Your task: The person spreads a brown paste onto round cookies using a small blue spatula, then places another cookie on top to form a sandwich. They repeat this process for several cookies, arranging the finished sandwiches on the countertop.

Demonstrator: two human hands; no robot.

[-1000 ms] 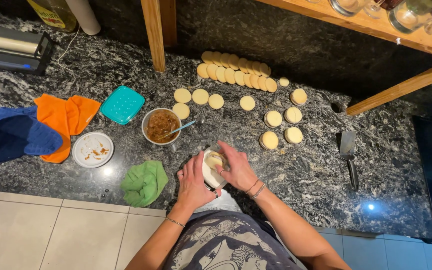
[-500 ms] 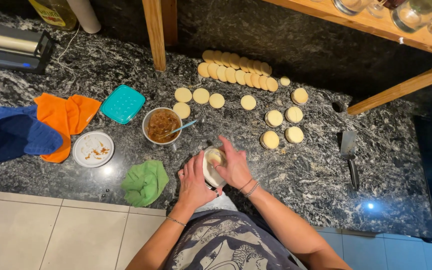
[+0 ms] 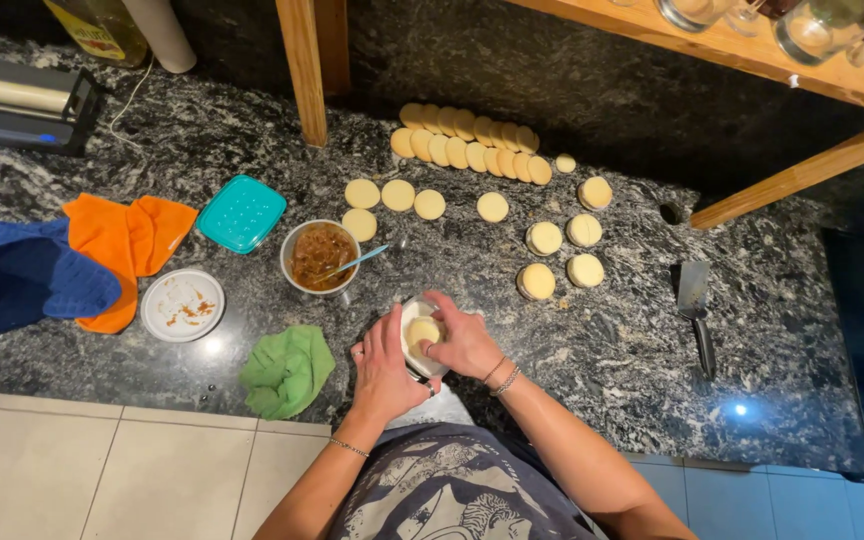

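Four filled cookie sandwiches [image 3: 560, 254] sit done on the dark counter [image 3: 612, 340], and lots of plain round cookies [image 3: 467, 148] wait in rows behind the bowl of brown filling [image 3: 319, 256]. The left hand [image 3: 384, 365] curls around a small white cup [image 3: 418, 335] near the counter's front edge, and the right hand [image 3: 462, 340] presses bent fingers on a pale cookie [image 3: 422, 331] in it. I cannot see under the fingers, so I cannot tell whether this cookie has filling
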